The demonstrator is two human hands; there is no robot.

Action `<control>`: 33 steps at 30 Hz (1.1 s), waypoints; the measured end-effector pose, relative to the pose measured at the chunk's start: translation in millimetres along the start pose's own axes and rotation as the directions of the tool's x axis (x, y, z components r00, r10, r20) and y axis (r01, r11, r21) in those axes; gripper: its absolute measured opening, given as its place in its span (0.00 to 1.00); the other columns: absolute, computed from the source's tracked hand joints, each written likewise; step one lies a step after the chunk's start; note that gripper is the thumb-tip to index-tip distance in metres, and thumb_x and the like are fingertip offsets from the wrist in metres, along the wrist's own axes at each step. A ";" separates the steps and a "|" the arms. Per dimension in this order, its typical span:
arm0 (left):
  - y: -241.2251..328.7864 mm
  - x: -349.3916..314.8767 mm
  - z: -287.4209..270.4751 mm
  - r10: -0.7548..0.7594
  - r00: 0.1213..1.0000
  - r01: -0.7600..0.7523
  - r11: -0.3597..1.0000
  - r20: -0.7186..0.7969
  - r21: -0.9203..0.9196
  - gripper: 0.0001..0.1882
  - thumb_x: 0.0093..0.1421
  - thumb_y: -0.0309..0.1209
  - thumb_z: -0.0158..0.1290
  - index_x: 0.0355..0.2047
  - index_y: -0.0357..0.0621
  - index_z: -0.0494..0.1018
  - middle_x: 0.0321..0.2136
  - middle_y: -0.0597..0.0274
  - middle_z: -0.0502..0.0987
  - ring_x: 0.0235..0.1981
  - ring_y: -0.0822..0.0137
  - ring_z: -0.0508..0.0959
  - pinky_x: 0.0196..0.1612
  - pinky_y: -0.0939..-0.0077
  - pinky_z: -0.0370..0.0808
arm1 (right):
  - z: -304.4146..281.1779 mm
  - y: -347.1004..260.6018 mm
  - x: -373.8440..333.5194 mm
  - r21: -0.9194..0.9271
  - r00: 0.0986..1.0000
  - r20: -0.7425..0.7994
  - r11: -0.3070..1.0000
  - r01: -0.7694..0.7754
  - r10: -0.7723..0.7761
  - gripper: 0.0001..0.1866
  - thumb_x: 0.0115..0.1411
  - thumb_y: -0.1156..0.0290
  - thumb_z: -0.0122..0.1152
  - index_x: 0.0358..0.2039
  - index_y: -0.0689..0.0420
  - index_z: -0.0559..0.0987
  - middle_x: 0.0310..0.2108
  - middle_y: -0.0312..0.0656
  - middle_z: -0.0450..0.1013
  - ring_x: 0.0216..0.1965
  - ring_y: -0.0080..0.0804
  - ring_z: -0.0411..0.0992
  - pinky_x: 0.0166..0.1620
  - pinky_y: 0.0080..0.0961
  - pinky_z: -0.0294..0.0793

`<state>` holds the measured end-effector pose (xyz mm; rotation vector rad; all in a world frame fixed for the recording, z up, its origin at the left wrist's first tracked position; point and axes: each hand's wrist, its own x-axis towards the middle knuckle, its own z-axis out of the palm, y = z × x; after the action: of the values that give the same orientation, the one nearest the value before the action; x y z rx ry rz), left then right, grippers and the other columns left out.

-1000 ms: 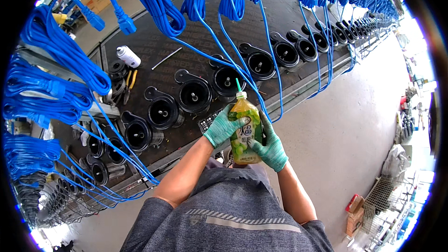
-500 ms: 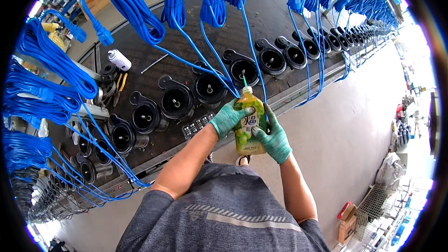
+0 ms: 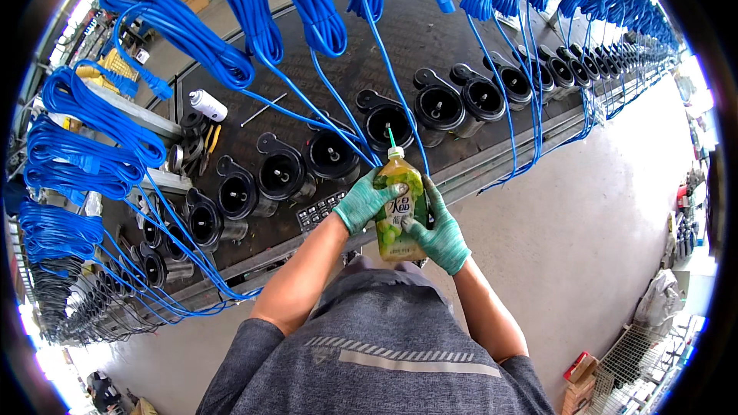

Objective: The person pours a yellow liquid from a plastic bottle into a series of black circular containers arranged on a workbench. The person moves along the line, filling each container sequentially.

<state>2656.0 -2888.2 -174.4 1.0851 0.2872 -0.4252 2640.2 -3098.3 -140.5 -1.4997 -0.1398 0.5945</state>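
Note:
Both hands wear green gloves and hold a squeeze bottle [image 3: 400, 232] of yellow-green with a grape-patterned label. My left hand [image 3: 367, 198] wraps its left side, thumb across the front. My right hand [image 3: 441, 232] grips the right side, its thumb also on the front. From the white cap rises a thin green nozzle [image 3: 391, 137], its tip over the near part of a round black housing [image 3: 373, 124] with a metal shaft in its centre. Whether the tip touches the housing I cannot tell, nor can I see liquid leaving it.
Similar black housings [image 3: 278, 177] form a long row along the dark table [image 3: 269, 69]. Coiled blue power cords [image 3: 307, 0] hang over it, their leads crossing to the housings. A small parts tray [image 3: 317, 214], orange-handled pliers [image 3: 210, 147] and a white spray can [image 3: 207, 105] lie left.
The whole view has shifted a little. The bottle and both hands sit slightly further left in the picture, with the nozzle still at the same housing and the grip unchanged.

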 end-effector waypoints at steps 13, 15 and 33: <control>-13.5 74.2 82.3 0.024 1.000 -0.025 0.998 0.007 0.052 0.29 0.65 0.32 0.66 0.64 0.42 0.69 0.54 0.62 0.81 0.52 0.67 0.82 0.56 0.69 0.82 | -113.8 -7.7 7.9 -0.023 0.999 -0.023 0.999 0.025 -0.025 0.50 0.61 0.77 0.66 0.80 0.47 0.51 0.64 0.48 0.73 0.59 0.30 0.74 0.61 0.30 0.76; -10.1 76.7 95.9 0.016 1.000 -0.016 1.000 -0.009 0.008 0.27 0.66 0.35 0.65 0.62 0.42 0.71 0.52 0.62 0.82 0.49 0.68 0.83 0.52 0.70 0.83 | -125.9 -11.6 13.8 -0.045 1.000 -0.013 0.999 0.017 -0.018 0.50 0.60 0.78 0.64 0.80 0.49 0.51 0.63 0.49 0.74 0.59 0.30 0.75 0.61 0.30 0.76; -17.9 98.1 118.0 0.059 0.992 -0.055 0.998 -0.110 0.044 0.35 0.62 0.31 0.69 0.65 0.40 0.66 0.56 0.58 0.79 0.55 0.66 0.80 0.60 0.67 0.79 | -166.9 -5.6 28.4 0.063 0.999 0.050 0.998 0.018 -0.021 0.52 0.59 0.75 0.68 0.79 0.48 0.52 0.58 0.50 0.78 0.56 0.31 0.77 0.59 0.31 0.77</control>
<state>2736.5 -3020.0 -178.3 1.1562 0.3460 -0.3211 2739.9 -3234.2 -158.3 -1.4217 -0.1733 0.6160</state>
